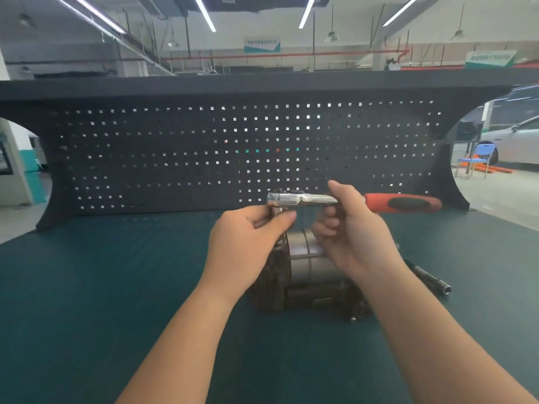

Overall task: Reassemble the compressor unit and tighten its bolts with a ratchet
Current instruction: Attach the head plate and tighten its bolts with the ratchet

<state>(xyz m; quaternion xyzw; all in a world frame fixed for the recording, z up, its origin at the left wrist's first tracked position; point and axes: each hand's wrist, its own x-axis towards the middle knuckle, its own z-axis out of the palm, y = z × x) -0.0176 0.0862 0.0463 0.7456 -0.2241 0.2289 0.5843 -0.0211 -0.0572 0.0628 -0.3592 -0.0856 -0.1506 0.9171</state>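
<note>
1. Ratchet (350,201) is held level above the bench, chrome head to the left, red/black grip to the right, clear of the mat.
2. Left hand (248,243): fingers curled, thumb and forefinger pinching the socket/drive stub (275,212) under the ratchet head. Exact part pinched cannot be told; it is mostly covered by the fingers.
3. Right hand (353,231): fingers curled round the chrome shank just left of the red grip, thumb up and pressed against the shank's near side.
4. Compressor unit (309,272) lies on its side on the green mat (87,301), directly below and behind both hands, approx. bench centre. Grey cylindrical body and dark end housing are seen; bolts are not clearly made out.
5. A dark bar-shaped tool (431,279) lies on the mat just beside the compressor, to its right.
6. Black pegboard (175,156) stands at the rear edge of the bench.
</note>
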